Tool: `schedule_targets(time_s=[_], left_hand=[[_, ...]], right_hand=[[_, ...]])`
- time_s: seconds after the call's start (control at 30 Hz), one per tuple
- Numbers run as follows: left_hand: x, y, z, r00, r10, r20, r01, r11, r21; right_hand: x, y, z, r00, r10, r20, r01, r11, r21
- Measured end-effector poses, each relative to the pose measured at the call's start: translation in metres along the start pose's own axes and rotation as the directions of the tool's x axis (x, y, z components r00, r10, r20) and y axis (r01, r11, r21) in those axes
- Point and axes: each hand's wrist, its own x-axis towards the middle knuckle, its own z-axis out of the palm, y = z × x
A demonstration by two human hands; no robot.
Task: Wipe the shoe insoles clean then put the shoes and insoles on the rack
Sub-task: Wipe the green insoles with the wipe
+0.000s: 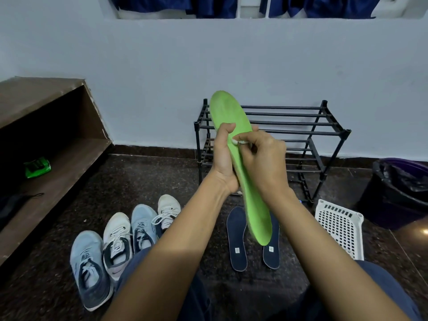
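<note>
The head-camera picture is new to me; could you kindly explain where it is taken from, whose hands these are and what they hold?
There is no robot here. One camera, worn on a person's head, looks forward and down at their two bare hands. The left hand holds a green insole from behind, tilted with one end up. The right hand pinches a small white wipe against its face. On the dark floor below, two dark blue insoles lie side by side. To their left, four shoes stand in a row. Behind the hands, a black rack stands by the wall. A white basket and a lined bin are on the right.
</note>
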Motion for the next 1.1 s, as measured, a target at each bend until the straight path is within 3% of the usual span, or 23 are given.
schedule_targets(time_s=[0.13,0.3,0.4,0.6,0.73,0.83,0.93,1.1], left_hand=[[0.001,-0.005,-0.001,1.000,-0.011,-0.022,0.012,1.000,0.014],[0.004,0.008,-0.005,1.000,0.006,0.000,-0.006,0.996,-0.089],[0.006,0.014,-0.007,0.998,0.061,0.009,-0.059,0.987,-0.147],[0.005,0.006,-0.003,0.997,0.053,0.057,-0.051,0.998,-0.043],[0.000,-0.002,0.000,0.998,0.010,0.068,-0.012,1.000,0.025],[0.000,0.001,0.000,0.998,0.033,0.055,-0.032,0.999,-0.027],[0.002,0.011,-0.003,0.999,0.027,0.024,-0.023,0.992,-0.124],[0.012,0.022,-0.017,0.998,0.065,-0.020,-0.068,0.953,-0.296]], right_hand=[[0.003,0.003,0.000,1.000,-0.007,-0.021,0.006,1.000,-0.029],[-0.007,-0.009,-0.013,0.971,0.118,0.210,-0.138,0.987,0.083],[-0.016,-0.017,-0.019,0.959,0.120,0.256,-0.162,0.976,0.148],[-0.011,-0.005,-0.009,0.995,0.074,0.066,-0.082,0.990,0.117],[0.001,0.006,-0.007,0.999,-0.008,-0.031,0.008,1.000,-0.003],[0.004,0.007,-0.003,0.996,-0.078,-0.046,0.073,0.992,-0.100],[-0.003,0.001,0.000,0.995,-0.099,-0.007,0.098,0.993,-0.058],[-0.020,-0.019,-0.010,0.980,0.027,0.195,-0.051,0.991,0.122]])
